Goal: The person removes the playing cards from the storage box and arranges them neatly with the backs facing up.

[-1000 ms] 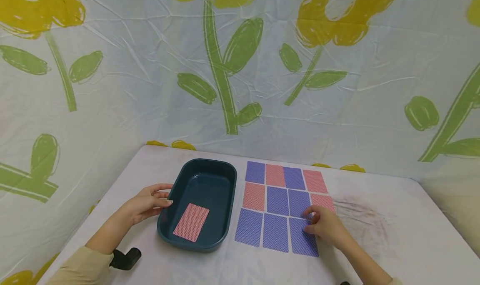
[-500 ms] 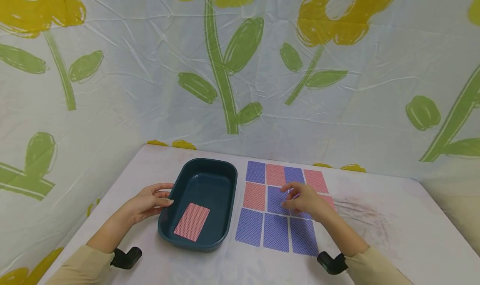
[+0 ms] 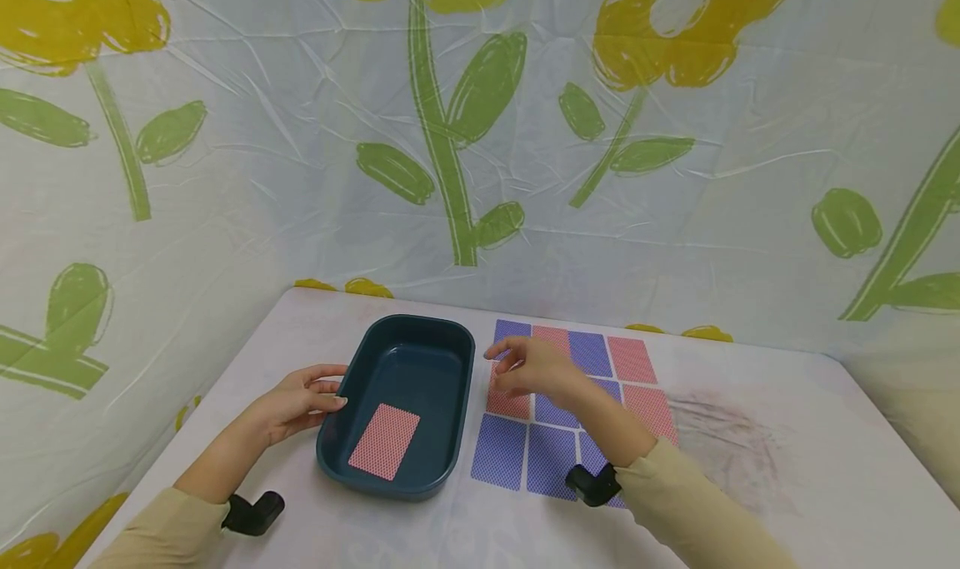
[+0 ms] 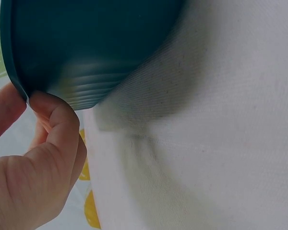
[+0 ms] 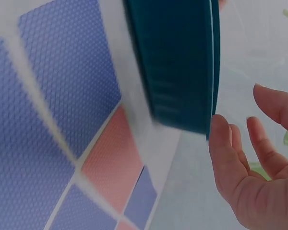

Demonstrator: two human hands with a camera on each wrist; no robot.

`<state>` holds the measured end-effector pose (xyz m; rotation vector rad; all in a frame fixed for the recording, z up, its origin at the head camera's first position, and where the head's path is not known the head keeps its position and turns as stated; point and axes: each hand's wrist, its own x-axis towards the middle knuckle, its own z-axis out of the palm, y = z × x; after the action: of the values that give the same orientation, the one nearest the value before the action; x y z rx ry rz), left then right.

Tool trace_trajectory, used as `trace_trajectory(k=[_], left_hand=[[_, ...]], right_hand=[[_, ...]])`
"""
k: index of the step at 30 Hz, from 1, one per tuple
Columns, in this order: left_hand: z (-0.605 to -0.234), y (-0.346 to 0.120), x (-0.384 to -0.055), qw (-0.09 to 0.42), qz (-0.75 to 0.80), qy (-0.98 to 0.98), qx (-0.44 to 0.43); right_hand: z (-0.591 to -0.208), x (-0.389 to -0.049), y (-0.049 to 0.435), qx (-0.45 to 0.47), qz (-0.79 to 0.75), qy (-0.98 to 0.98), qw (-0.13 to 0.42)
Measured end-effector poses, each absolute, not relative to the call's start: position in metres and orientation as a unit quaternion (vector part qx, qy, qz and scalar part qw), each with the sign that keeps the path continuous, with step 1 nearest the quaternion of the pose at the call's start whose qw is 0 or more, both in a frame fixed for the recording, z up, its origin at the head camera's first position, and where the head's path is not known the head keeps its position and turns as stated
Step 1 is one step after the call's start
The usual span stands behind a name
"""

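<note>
A deep teal tray (image 3: 423,377) stands on the table, and inside it lies one red-patterned playing card (image 3: 384,441). At its left side my left hand (image 3: 300,402) pinches the rim between thumb and fingers, as the left wrist view shows up close. My right hand (image 3: 536,365) hovers over the left part of the card grid, fingers loosely bent with nothing between them. In the right wrist view the fingers (image 5: 221,143) of that hand are spread, right by the tray's wall (image 5: 182,86). Part of the grid's upper left is hidden behind this hand.
Rows of face-down cards, such as a blue one (image 3: 498,452) and a red one (image 3: 632,361), lie right of the tray on the white table (image 3: 787,452). A flower-print cloth (image 3: 300,177) rises behind. A black wrist mount (image 3: 596,486) sits below the right hand.
My right hand has moved left and away from me, from the grid's right side across the cards to near the tray. My left hand and the tray have stayed put.
</note>
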<state>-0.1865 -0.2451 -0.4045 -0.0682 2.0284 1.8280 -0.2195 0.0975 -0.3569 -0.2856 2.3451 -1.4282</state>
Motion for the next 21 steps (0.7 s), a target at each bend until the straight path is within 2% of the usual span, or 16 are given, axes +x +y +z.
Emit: trace_trajectory(k=[8,21], left_hand=[[-0.404,-0.244,-0.186,0.202,0.649,0.733,-0.03],[-0.403,-0.244,-0.186,0.206,0.65,0.731,-0.031]], right_hand=[[-0.362,-0.224,0.057,-0.142,-0.546,0.794,0.229],[-0.381,-0.217,0.002,-0.209,-0.474,0.821,0.241]])
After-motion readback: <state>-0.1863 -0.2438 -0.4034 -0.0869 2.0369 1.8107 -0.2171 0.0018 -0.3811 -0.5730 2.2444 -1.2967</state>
